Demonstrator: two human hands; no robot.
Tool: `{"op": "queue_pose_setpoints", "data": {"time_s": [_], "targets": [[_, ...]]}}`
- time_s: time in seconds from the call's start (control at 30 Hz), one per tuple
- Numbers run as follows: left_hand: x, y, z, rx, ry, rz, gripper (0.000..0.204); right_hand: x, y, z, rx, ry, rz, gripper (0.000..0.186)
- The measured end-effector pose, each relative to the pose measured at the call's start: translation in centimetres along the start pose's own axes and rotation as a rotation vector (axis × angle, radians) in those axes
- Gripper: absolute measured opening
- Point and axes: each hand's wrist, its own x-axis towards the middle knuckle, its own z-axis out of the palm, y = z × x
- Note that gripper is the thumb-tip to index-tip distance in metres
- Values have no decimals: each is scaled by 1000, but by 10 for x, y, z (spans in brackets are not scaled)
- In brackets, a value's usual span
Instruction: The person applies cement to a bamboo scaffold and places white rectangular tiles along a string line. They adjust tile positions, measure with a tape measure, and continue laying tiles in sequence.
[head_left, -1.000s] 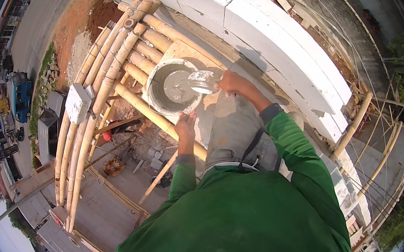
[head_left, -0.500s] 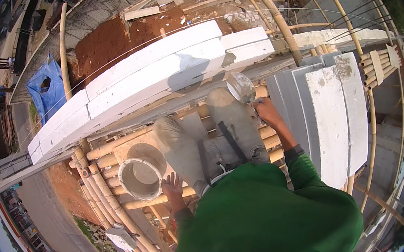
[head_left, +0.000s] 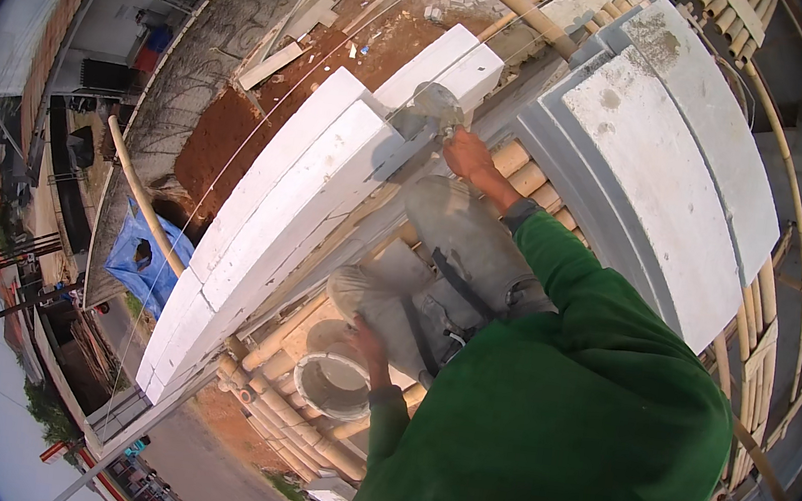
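My right hand [head_left: 471, 155] is closed round the handle of a trowel with a broad, rounded, greyish blade [head_left: 437, 107]. The blade is at the gap between the long white block wall [head_left: 275, 175] and the shorter white blocks [head_left: 444, 64] beyond it. Whether it touches the blocks I cannot tell. Below my left knee, my left hand [head_left: 370, 345] has its fingers apart and appears to hold nothing. It is over the near rim of a round bucket [head_left: 302, 386] with grey mortar inside, and hides part of that rim.
Bamboo poles [head_left: 299, 428] form the platform under me. A stack of large white and grey blocks [head_left: 671, 174] stands close on my right. A thin string [head_left: 319, 65] runs along the wall. Beyond it lie red soil [head_left: 224, 144] and a blue tarp [head_left: 145, 254].
My right hand has carried the trowel forward and left, from beside my knee to the wall's gap. My left hand has moved from beside the bucket to over its rim. The view has turned.
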Motion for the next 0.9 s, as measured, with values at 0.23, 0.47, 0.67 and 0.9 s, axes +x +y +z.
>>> {"op": "queue_pose_setpoints", "data": {"time_s": [0.23, 0.47, 0.67, 0.9], "targets": [[-4, 5, -5, 152, -38, 76, 76, -8, -14, 0, -34, -93, -203, 27], [-6, 10, -5, 76, 19, 37, 84, 16, 4, 4, 76, -231, -262, 41], [-12, 18, -2, -45, 55, -40, 83, 60, 36, -10, -64, -164, -470, 37], [-25, 35, -8, -50, 82, -10, 83, -4, 31, -76, 617, -486, 48, 20]]}}
